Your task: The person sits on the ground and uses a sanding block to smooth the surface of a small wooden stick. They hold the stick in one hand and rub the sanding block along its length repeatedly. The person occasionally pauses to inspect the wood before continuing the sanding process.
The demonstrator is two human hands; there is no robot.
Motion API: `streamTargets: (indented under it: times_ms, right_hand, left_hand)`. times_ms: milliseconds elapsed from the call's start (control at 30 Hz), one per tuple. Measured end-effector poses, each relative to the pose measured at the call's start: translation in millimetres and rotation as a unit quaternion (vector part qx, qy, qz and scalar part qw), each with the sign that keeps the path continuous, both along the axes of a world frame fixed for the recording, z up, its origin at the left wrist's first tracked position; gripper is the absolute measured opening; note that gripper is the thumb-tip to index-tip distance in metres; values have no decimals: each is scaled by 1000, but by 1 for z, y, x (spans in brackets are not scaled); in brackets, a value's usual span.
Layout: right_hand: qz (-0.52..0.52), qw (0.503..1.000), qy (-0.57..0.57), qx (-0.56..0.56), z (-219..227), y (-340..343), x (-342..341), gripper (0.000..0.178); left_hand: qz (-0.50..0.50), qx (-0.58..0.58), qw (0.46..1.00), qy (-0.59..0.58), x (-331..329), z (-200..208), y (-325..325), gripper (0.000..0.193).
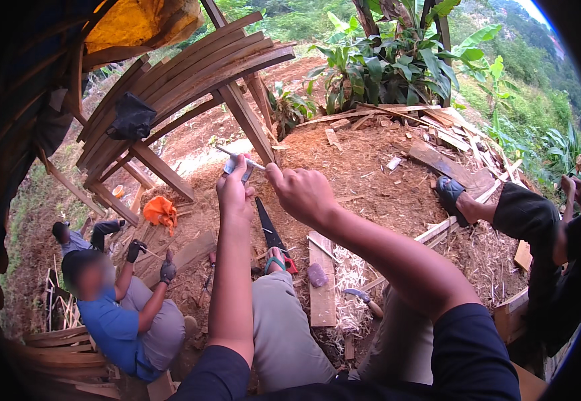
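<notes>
Out in front of me, a thin pale stick (240,158) slants between my two hands. My left hand (236,190) is closed around a small flat grey piece (239,170) pressed against the stick; I cannot make out whether it is sandpaper or metal. With curled fingers, my right hand (302,194) grips the stick's right end. Below, a handsaw (268,227) with a dark blade and red handle lies by my sandalled foot (275,260). A curved knife (368,304) with a wooden handle rests among pale shavings near a board (321,304) bearing a purple block (316,275).
At left, a gloved person (113,314) in a blue shirt sits holding a thin stick, another person (80,239) behind. To the right is a person's sandalled foot (452,197). A timber rack (190,73), an orange bag (161,212) and scrap wood (444,160) surround the dirt floor.
</notes>
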State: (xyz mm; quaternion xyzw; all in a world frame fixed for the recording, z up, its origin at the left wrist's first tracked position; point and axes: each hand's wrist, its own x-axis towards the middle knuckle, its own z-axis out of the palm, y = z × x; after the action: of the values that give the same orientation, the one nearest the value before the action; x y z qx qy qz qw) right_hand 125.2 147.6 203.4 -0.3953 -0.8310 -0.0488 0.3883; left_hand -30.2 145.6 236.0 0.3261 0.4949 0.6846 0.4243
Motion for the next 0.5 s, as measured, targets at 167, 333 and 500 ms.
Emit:
streamTargets:
  times_ms: [167, 333, 500]
  right_hand:
    - [216, 890, 282, -286, -4, 9, 5, 17]
    - [332, 616, 359, -618, 5, 17, 34, 22]
    - [72, 976, 130, -160, -9, -4, 16, 21]
  left_hand:
    - [-80, 31, 996, 27, 1, 2, -2, 21]
    - [-151, 58, 986, 50, -6, 3, -8, 18]
    - [38, -27, 987, 157, 19, -13, 0, 24]
